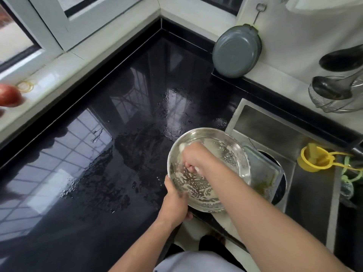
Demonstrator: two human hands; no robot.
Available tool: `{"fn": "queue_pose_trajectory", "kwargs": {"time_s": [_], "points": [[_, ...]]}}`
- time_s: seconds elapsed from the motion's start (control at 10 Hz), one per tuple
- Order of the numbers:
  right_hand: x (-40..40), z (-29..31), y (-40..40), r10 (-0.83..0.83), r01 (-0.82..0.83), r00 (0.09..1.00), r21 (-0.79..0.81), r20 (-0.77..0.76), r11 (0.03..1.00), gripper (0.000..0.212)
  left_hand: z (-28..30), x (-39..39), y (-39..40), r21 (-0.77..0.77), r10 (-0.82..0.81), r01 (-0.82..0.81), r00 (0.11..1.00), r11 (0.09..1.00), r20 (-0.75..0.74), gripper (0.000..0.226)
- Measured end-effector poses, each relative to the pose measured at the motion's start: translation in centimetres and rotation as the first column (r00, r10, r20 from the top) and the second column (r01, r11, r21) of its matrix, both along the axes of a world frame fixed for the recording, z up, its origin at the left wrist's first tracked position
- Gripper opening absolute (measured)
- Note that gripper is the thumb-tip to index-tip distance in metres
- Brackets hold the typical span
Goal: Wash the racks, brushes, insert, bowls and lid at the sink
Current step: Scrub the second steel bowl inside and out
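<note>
A round steel bowl [225, 146] tilts over the left edge of the sink [271, 130], its inside streaked with white soap foam. My left hand [174, 205] grips the bowl's near rim from below. My right hand [194, 158] is inside the bowl, its fingers curled round a small scrubber that is mostly hidden, with a white bit showing at the fingertips. Under the bowl in the sink lies a square glass dish [263, 173] with greenish residue.
The wet black counter [117, 134] spreads to the left. A grey pan [235, 52] hangs on the wall. Ladles and a wire strainer [334, 95] hang at the right. A yellow strainer [314, 160] sits on the sink's right ledge. An apple [9, 95] lies on the windowsill.
</note>
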State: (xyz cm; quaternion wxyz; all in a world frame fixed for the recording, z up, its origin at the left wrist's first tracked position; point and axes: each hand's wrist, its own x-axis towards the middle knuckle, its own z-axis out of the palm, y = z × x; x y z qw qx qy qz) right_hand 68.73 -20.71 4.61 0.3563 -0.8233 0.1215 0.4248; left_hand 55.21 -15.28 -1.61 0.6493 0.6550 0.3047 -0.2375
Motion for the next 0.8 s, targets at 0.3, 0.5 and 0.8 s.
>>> {"fn": "queue_pose_trajectory", "kwargs": {"time_s": [0.3, 0.5, 0.8], "points": [[-4.2, 0.9, -2.9, 0.452, -0.469, 0.882, -0.155, -0.129, 0.87, 0.023, -0.1, -0.4, 2.4, -0.137, 0.184, -0.181, 0.983, 0.974, 0.006, 0.034], [-4.7, -2.1, -1.2, 0.35, -0.313, 0.924, -0.22, 0.153, 0.924, 0.035, 0.6, -0.3, 0.8, -0.168, 0.198, -0.197, 0.98, 0.966, -0.01, 0.039], [-6.6, -0.7, -3.8, 0.682, -0.619, 0.725, -0.343, 0.097, 0.706, 0.03, 0.3, 0.7, 0.1, -0.107, 0.286, -0.279, 0.957, 0.954, 0.049, 0.039]]}}
